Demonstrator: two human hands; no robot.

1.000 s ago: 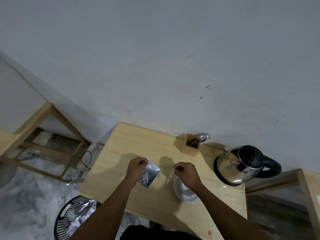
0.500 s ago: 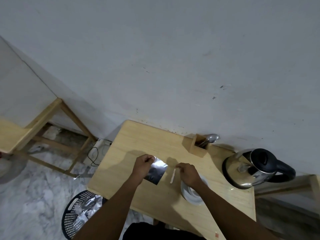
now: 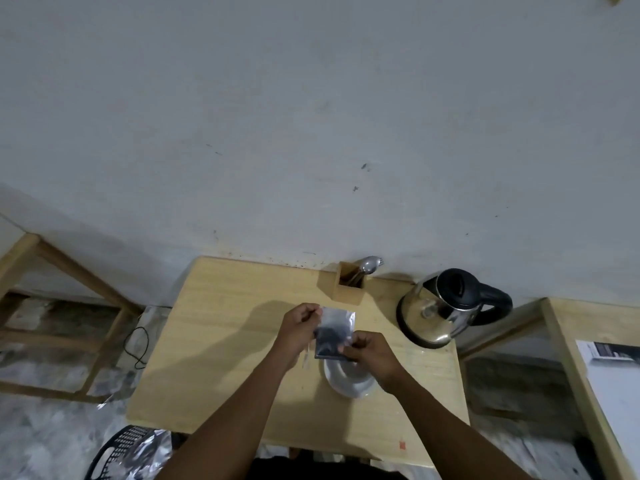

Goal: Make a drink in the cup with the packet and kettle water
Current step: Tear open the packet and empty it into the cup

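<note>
both hands (image 3: 298,327) pinch packet (image 3: 334,336)

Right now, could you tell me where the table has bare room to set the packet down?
The table's left half, from the left hand to its edge, is bare. So is the near strip below the cup. It is crowded on the right: wooden holder, kettle, cup.

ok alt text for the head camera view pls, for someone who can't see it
Two bare hands, left hand and right hand, hold a small silver foil packet above a white cup on a saucer on a light wooden table. A steel electric kettle with a black lid and handle stands to the right, near a wooden cutlery holder against the grey wall.
</note>
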